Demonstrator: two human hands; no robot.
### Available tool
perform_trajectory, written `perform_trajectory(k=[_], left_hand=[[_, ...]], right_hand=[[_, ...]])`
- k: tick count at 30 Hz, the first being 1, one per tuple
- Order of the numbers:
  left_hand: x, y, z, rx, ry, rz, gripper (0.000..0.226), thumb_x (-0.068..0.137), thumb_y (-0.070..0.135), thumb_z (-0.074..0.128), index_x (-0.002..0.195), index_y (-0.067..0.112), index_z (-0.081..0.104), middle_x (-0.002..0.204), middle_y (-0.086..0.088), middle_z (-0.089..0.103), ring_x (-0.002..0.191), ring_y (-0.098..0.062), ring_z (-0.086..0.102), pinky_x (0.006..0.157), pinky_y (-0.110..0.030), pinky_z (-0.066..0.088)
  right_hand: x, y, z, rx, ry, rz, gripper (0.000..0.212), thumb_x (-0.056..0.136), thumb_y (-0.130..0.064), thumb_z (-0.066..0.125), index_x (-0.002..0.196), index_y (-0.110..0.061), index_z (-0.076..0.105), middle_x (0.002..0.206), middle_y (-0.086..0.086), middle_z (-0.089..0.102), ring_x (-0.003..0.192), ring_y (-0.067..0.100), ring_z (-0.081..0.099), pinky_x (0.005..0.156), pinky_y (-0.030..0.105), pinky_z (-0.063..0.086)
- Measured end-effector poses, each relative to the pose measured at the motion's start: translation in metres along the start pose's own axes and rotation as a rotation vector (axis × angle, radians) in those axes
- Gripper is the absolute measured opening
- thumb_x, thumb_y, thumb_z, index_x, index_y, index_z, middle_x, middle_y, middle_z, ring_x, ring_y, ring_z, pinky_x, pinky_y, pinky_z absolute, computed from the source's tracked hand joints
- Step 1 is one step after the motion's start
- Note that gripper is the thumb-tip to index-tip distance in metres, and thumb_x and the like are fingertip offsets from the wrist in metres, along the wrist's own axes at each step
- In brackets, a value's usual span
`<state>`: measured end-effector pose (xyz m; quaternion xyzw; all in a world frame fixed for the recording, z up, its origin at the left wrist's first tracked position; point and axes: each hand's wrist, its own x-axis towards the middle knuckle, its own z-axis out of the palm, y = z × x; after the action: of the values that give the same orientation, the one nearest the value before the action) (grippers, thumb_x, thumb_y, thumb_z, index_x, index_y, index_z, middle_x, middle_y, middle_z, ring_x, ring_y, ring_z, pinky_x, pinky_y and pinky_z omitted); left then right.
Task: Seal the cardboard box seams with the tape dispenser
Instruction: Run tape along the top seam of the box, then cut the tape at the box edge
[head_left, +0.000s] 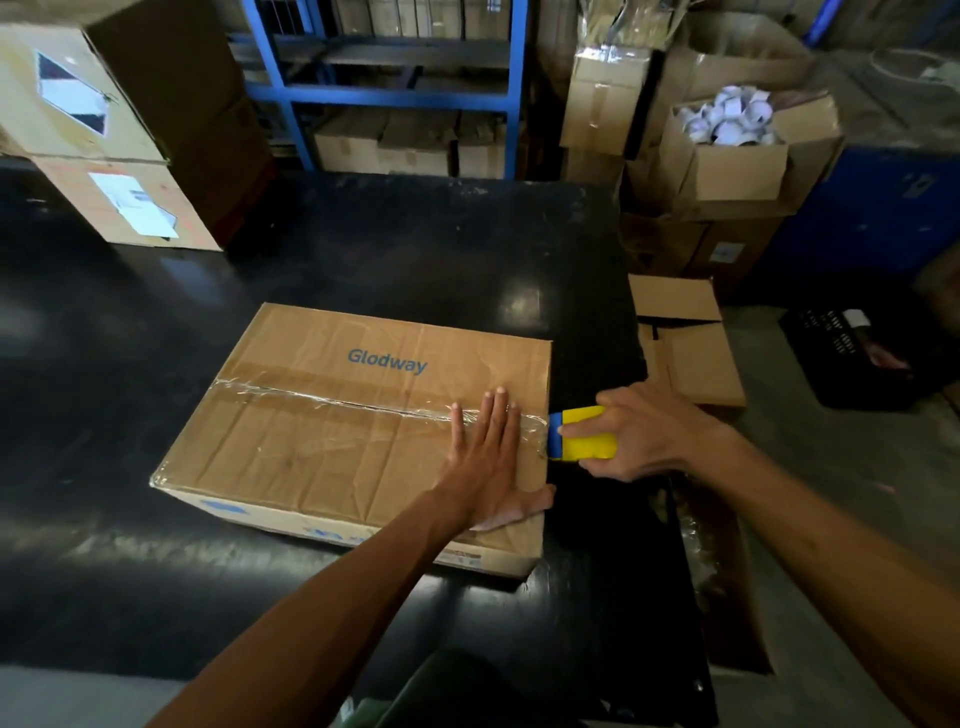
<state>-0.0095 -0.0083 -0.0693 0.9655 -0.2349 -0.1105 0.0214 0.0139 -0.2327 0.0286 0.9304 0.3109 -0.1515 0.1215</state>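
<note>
A closed cardboard box (332, 447) printed "Glodway" lies flat on the black table (363, 260). Clear tape (332, 399) runs along its centre seam from the left edge to the right edge. My left hand (488, 457) lies flat, fingers spread, on the box top near the right end, fingertips on the tape and thumb at the right edge. My right hand (639, 431) grips a yellow and blue tape dispenser (582, 434) just off the box's right edge, at the end of the seam.
Two stacked labelled boxes (119, 140) stand at the table's back left. Blue shelving (384, 88) with cartons is behind. Right of the table are open boxes (727, 156), a low carton (685, 338) and a black crate (852, 353) on the floor.
</note>
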Motion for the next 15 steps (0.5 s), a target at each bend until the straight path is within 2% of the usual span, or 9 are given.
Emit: perform_trajectory(k=[2,5,8,10,12,13,14,15], left_hand=[[-0.001,0.001,0.000,0.007,0.004,0.001,0.122,0.076,0.091,0.012,0.156,0.002,-0.011,0.163,-0.019,-0.022,0.150,-0.032,-0.024,0.117,-0.065,-0.008],[0.000,0.004,-0.004,-0.084,0.019,-0.046,0.118,0.079,0.089,0.019,0.157,0.005,-0.009,0.165,-0.015,-0.019,0.151,-0.028,-0.023,0.119,-0.061,-0.011],[0.013,0.016,-0.010,-0.378,0.099,-0.295,0.118,0.079,0.090,0.021,0.158,0.008,-0.008,0.166,-0.012,-0.016,0.151,-0.028,-0.022,0.121,-0.049,-0.016],[0.023,0.026,-0.011,-0.389,0.110,-0.412,0.118,0.081,0.088,0.025,0.157,0.005,-0.011,0.164,-0.017,-0.021,0.149,-0.032,-0.026,0.121,-0.048,-0.017],[0.027,0.031,-0.013,-0.333,0.099,-0.435,0.113,0.086,0.079,0.033,0.156,0.002,-0.010,0.163,-0.021,-0.021,0.149,-0.036,-0.025,0.121,-0.052,-0.015],[0.026,0.031,-0.014,-0.324,0.097,-0.431,0.111,0.087,0.076,0.036,0.156,0.001,-0.008,0.163,-0.023,-0.020,0.149,-0.038,-0.024,0.121,-0.053,-0.014],[0.025,0.029,-0.013,-0.322,0.086,-0.415,0.111,0.087,0.074,0.038,0.156,0.000,-0.007,0.163,-0.024,-0.018,0.149,-0.039,-0.023,0.121,-0.054,-0.013],[0.023,0.025,-0.013,-0.318,0.074,-0.389,0.112,0.086,0.075,0.038,0.156,-0.001,-0.006,0.163,-0.025,-0.017,0.149,-0.040,-0.022,0.121,-0.054,-0.013]], right_hand=[[0.003,-0.014,0.007,-0.077,0.010,-0.042,0.056,0.088,-0.068,0.038,0.138,-0.044,0.046,0.099,0.005,0.054,0.076,0.018,0.048,0.067,0.034,0.035],[0.003,-0.022,0.019,-0.020,0.015,0.045,0.054,0.085,-0.067,0.040,0.133,-0.047,0.050,0.101,0.005,0.057,0.082,0.024,0.057,0.072,0.036,0.043],[-0.007,-0.008,0.016,0.114,0.061,0.162,0.051,0.084,-0.066,0.045,0.132,-0.051,0.049,0.104,0.005,0.057,0.088,0.024,0.059,0.074,0.035,0.044],[-0.014,0.003,0.012,0.172,0.099,0.255,0.051,0.084,-0.067,0.050,0.132,-0.051,0.051,0.105,0.004,0.058,0.091,0.022,0.058,0.072,0.033,0.040],[-0.020,0.008,0.010,0.303,0.166,0.374,0.045,0.082,-0.068,0.057,0.125,-0.053,0.057,0.102,0.003,0.061,0.093,0.022,0.060,0.071,0.031,0.038],[-0.022,0.008,0.010,0.426,0.217,0.431,0.037,0.081,-0.066,0.061,0.115,-0.053,0.062,0.098,0.002,0.064,0.092,0.021,0.062,0.071,0.031,0.041],[-0.024,0.006,0.009,0.564,0.276,0.485,0.030,0.080,-0.063,0.065,0.108,-0.053,0.065,0.091,0.000,0.065,0.088,0.020,0.064,0.071,0.031,0.044],[-0.024,0.003,0.009,0.673,0.340,0.534,0.032,0.079,-0.060,0.068,0.109,-0.051,0.066,0.086,-0.004,0.065,0.083,0.017,0.063,0.070,0.031,0.045]])
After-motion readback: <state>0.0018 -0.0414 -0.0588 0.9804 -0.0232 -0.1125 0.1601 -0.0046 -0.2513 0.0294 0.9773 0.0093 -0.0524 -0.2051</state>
